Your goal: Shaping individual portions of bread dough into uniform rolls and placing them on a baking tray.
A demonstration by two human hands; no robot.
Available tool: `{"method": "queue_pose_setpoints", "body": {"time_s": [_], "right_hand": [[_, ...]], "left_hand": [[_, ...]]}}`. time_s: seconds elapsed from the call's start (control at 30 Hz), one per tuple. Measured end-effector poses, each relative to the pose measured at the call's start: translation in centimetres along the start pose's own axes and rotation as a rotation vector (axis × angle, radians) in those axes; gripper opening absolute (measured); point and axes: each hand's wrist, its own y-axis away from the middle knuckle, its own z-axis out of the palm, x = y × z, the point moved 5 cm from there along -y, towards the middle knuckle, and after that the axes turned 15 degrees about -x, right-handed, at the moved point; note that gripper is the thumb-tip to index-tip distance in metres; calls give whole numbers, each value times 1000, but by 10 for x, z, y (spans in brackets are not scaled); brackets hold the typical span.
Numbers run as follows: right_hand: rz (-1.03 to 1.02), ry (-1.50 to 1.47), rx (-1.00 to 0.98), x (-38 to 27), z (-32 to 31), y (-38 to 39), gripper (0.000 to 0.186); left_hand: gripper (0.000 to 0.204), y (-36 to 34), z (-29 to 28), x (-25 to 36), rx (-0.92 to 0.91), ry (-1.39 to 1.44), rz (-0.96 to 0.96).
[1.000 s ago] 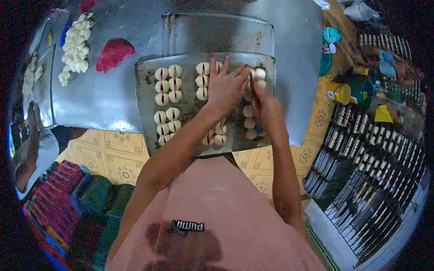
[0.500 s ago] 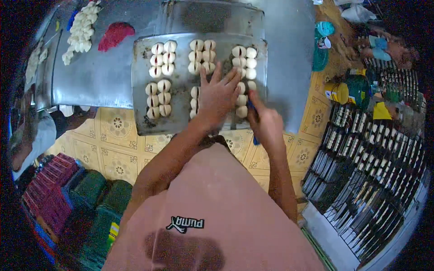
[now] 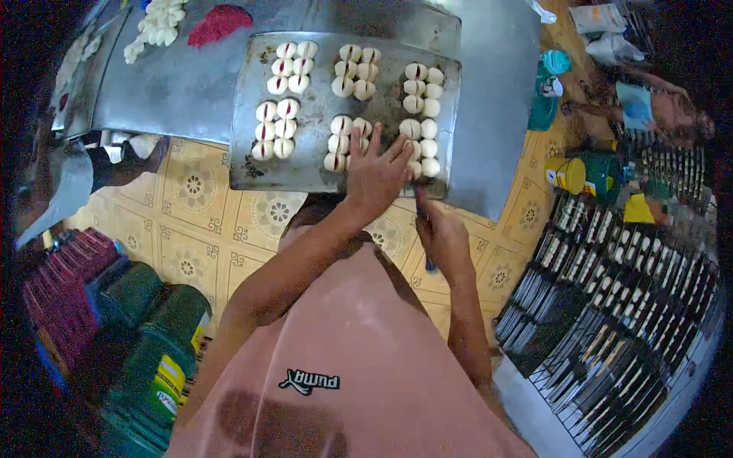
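Observation:
A dark metal baking tray (image 3: 313,172) carries several clusters of round, pale dough buns (image 3: 275,130), pressed together in two columns each. Many buns have a slit on top with red filling showing. My left hand (image 3: 376,179) lies with its fingers spread over the near middle and near right clusters, hiding some buns. Just off the tray's near right edge, my right hand (image 3: 445,243) is closed around a slim blue-handled tool (image 3: 430,265). Its reddish front end points at the near right cluster; blur hides its exact shape.
On the metal table (image 3: 172,91) lie a heap of pale dough pieces (image 3: 162,21) and a red crumbly mound (image 3: 219,25). Racks of filled trays (image 3: 626,267) stand at right, beside a yellow bucket (image 3: 565,175). Green drums (image 3: 153,382) stand at left; another person (image 3: 664,107) is far right.
Both hands have moved nearer along the tray, the right with its tool to the near edge. The view has shifted, so the tray sits higher in the picture.

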Motion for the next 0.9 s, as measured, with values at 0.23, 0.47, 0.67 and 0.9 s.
{"method": "queue_pose_setpoints", "body": {"time_s": [0.23, 0.47, 0.67, 0.9], "right_hand": [[28, -172, 205, 43, -26, -60, 51], [74, -53, 195, 39, -78, -167, 47], [92, -122, 70, 43, -68, -157, 50], [97, -140, -36, 34, -64, -103, 51]], "left_hand": [[44, -58, -23, -24, -45, 31, -15], [43, -156, -12, -50, -50, 28, 40], [41, -161, -3, -52, -88, 3, 32], [38, -130, -2, -33, -9, 32, 24]]}}
